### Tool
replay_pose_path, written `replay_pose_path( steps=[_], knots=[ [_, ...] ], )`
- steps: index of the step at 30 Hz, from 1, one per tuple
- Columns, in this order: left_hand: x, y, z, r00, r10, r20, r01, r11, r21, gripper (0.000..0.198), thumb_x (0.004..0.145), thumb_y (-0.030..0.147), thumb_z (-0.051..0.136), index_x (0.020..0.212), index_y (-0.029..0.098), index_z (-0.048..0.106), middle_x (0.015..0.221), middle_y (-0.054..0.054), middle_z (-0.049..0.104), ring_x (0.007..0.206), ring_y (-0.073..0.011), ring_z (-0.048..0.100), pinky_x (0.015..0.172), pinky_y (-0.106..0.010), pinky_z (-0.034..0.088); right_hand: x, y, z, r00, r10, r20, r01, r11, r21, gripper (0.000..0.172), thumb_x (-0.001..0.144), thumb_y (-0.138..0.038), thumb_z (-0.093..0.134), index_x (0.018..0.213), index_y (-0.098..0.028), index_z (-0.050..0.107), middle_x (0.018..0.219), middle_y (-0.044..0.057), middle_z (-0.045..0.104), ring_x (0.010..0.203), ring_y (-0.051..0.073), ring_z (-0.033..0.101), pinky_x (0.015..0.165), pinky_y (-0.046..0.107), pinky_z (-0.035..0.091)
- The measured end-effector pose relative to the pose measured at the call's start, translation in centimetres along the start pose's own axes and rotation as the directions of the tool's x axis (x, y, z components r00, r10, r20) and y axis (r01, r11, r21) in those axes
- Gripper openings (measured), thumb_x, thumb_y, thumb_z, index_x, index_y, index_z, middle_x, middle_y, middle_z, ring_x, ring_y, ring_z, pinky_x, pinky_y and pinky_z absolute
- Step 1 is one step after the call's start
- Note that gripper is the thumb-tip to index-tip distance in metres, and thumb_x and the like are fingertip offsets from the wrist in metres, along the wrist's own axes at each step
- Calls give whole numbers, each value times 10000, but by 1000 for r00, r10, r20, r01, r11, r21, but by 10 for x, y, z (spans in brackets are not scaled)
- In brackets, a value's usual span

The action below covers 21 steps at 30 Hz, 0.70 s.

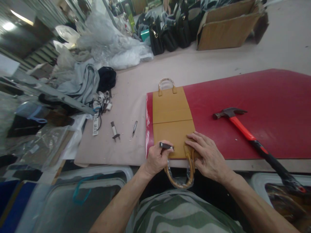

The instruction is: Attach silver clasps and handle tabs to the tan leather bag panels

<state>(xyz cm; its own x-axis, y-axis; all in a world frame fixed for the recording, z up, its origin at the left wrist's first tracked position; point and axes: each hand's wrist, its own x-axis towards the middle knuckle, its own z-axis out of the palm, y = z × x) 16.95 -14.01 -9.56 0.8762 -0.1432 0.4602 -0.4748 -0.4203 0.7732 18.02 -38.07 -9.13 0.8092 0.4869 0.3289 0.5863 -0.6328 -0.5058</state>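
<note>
Tan panel [172, 105] lies flat on the red mat [243, 94], at the mat's left end, over the near edge of the surface [126, 100]; a crease crosses its middle. Far handle [166, 79] stands beyond the panel's far end; near handle [191, 170], in clear wrap, hangs past the surface edge. Left hand [157, 157]: fingers pinched round a dark tool [165, 146], tip at the panel. Right hand [209, 157]: fingers extended, slightly spread, resting on the panel's right edge and the near handle's base. Hammer [243, 127] rests on the mat, right. Left of mat: silver rod [134, 128], pronged tool [114, 131], white strip [95, 124] bearing dark characters, too blurred to read.
</note>
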Motion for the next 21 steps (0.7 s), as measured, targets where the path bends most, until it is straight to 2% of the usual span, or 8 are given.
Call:
replay_pose_path(
  steps=[6, 10, 14, 16, 18, 21],
  knots=[
    [-1, -2, 2, 998, 66, 20, -68, 994, 87, 86, 950, 217, 604, 1027, 200, 639, 946, -71, 751, 889, -182, 741, 823, -285, 608, -1, 2, 1, 1000, -18, 2, 18, 1000, -2, 615, 660, -115, 519, 1267, -182, 592, 1425, 130, 551, 1385, 347, 422, 1142, 563, 369],
    [-1, -3, 5, 997, 60, 44, -64, 993, 98, 88, 952, 222, 593, 1034, 207, 620, 943, -75, 745, 883, -193, 739, 811, -294, 606, -2, 3, 2, 1000, -9, -1, 9, 1000, 29, 621, 643, -110, 532, 1253, -199, 608, 1426, 119, 558, 1392, 344, 428, 1149, 569, 365],
    [-1, -4, 6, 997, 50, 55, -56, 992, 113, 86, 946, 228, 583, 1022, 215, 621, 933, -72, 747, 862, -198, 741, 801, -301, 606, -6, 5, -13, 999, 12, -42, -8, 995, 96, 500, 787, -160, 534, 1278, -235, 590, 1387, 110, 590, 1335, 297, 514, 1096, 511, 446],
    [0, -5, 6, 997, 62, 54, -68, 992, 103, 86, 938, 225, 587, 1014, 211, 625, 917, -70, 746, 831, -195, 740, 777, -296, 605, -11, 10, -30, 988, 62, -139, -64, 998, -13, 399, 868, -210, 520, 1261, -215, 591, 1337, 136, 611, 1267, 300, 560, 1054, 491, 477],
    [1, -5, 6, 997, 65, 50, -69, 993, 90, 87, 928, 222, 593, 1007, 207, 627, 902, -69, 744, 810, -193, 736, 756, -293, 601, -19, 19, -51, 960, 115, -256, -172, 962, -213, 334, 894, -250, 514, 1202, -170, 615, 1284, 181, 624, 1200, 344, 579, 1019, 516, 477],
    [3, -4, 6, 996, 60, 63, -65, 995, 81, 83, 908, 211, 597, 985, 206, 627, 881, -66, 738, 790, -191, 729, 738, -293, 594, -33, 41, -79, 925, 254, -283, -365, 803, -471, 303, 899, -308, 515, 1102, -124, 646, 1128, 245, 648, 968, 373, 625, 807, 508, 499]
  ],
)
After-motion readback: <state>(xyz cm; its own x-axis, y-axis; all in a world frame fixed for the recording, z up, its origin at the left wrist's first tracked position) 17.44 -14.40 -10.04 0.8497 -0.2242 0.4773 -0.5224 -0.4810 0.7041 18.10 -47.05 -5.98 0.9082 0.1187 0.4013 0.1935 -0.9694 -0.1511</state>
